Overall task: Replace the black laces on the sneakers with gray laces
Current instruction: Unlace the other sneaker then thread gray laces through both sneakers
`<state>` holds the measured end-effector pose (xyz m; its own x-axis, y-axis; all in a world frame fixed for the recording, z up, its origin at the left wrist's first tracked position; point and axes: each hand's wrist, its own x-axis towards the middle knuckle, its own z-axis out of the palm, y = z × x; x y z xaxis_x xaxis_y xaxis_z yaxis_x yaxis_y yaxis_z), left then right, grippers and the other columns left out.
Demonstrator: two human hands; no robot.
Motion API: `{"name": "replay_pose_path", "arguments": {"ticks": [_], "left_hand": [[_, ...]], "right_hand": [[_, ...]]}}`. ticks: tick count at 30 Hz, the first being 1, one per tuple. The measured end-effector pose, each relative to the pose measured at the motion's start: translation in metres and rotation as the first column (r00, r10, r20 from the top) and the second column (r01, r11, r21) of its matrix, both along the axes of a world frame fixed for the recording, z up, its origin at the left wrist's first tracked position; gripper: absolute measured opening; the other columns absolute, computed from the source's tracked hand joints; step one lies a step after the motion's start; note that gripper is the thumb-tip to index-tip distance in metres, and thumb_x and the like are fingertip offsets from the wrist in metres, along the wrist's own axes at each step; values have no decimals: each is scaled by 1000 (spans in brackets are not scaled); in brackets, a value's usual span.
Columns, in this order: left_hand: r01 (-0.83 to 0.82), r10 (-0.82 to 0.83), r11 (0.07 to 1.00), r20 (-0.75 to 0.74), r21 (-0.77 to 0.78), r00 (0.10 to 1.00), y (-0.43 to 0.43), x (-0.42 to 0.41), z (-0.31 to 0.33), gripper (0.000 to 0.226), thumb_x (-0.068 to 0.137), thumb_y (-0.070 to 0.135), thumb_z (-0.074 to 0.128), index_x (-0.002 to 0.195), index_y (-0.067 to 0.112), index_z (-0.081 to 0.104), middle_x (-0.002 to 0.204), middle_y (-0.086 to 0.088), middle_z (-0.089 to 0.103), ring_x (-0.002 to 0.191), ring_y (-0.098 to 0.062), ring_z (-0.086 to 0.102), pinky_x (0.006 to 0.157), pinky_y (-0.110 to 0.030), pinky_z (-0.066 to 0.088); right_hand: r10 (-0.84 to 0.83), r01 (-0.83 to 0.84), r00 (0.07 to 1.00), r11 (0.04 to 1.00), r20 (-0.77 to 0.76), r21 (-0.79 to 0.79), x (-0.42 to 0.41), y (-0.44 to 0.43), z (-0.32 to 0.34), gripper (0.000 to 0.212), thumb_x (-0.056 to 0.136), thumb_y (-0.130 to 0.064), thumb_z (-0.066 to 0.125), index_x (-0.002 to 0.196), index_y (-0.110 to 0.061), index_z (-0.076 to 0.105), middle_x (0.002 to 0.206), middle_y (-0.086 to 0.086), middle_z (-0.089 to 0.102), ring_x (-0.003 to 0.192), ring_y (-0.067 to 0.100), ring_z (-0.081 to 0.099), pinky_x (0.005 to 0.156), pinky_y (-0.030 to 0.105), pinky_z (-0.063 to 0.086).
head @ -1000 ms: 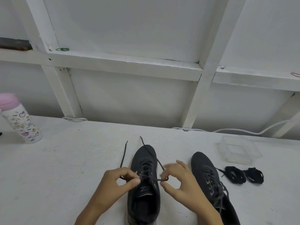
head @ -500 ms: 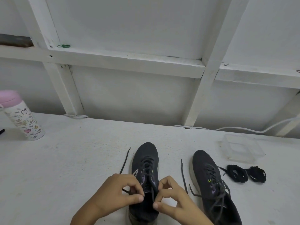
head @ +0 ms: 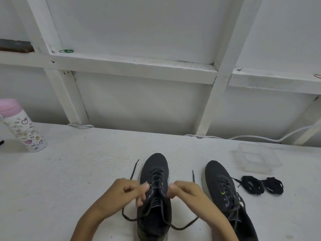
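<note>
White table (head: 69, 180); white beam-framed wall (head: 139, 105) behind

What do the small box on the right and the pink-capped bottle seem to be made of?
The box looks like clear plastic, slightly glossy: the table shows through it. The bottle is probably plastic or coated metal, smooth white with printed fruit drawings; I cannot tell which.

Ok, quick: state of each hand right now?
Left hand: closed, pinching the lace at the sneaker.
Right hand: closed, pinching the same lace on its other side.
</note>
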<state>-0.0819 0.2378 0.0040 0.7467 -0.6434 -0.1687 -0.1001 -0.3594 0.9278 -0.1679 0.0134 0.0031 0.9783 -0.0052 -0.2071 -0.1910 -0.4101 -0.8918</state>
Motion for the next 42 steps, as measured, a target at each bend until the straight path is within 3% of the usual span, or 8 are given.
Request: {"name": "replay_pose_path", "arguments": {"ticks": [4,7,10,15,23,32,37,42], "left_hand": [[-316,315,949,77,-1,946,-27,15,-26,26,93,29,62,72,13,64,70,-4,68,58,-23,68,75,-39,59],[-313,291,946,203,87,935,-42,19,-39,3,88,30,68,85,29,67,73,8,67,53,-7,62,69,-31,57],[-359,308,921,279,153,910,-51,19,-42,6,82,37,73,84,35,68,70,14,66,55,1,55,66,-22,50],[-349,341,933,93,84,935,-50,25,-51,15,88,43,65,80,31,71,64,4,68,55,-7,61,67,-35,52],[-247,252,967,-78,69,964,-48,29,-61,18,100,23,48,88,20,61,68,4,55,64,-7,50,66,-21,43],[-272,260,962,-252,-11,932,-47,29,-63,27,104,19,39,85,12,57,64,4,51,68,-13,45,66,-22,39],[-368,361,922,-78,-116,929,-45,15,-61,13,93,23,61,85,13,56,69,2,59,66,-8,55,67,-23,48],[-347,343,938,216,-17,914,-47,13,-57,11,80,27,76,80,30,65,80,7,65,68,-11,61,68,-23,54]], "right_hand": [[-181,195,979,964,92,-180,35,10,-23,18,95,-29,58,84,-22,71,76,-4,72,66,9,68,78,39,56],[-275,310,949,903,155,-297,48,18,-32,13,89,-38,63,82,-30,70,75,-13,69,68,6,64,72,35,55],[-273,324,945,857,182,-400,52,22,-31,13,89,-43,63,87,-32,69,82,-15,68,76,4,63,72,29,52],[-199,253,967,819,158,-515,56,24,-33,12,92,-39,55,91,-29,62,89,-11,67,80,9,62,72,30,50],[-181,222,971,925,155,-307,49,25,-44,13,94,-30,51,82,-26,48,77,-2,61,60,7,46,59,21,37],[-333,321,942,927,32,195,44,24,-56,16,95,-13,52,79,-14,51,67,-6,50,65,14,43,62,30,38],[-357,334,922,929,148,159,36,21,-52,11,91,-19,64,82,-17,58,78,-4,65,66,14,60,65,37,54],[-316,328,926,944,206,-28,37,21,-51,11,84,-39,69,77,-31,66,86,-9,67,72,13,64,69,42,57]]}}
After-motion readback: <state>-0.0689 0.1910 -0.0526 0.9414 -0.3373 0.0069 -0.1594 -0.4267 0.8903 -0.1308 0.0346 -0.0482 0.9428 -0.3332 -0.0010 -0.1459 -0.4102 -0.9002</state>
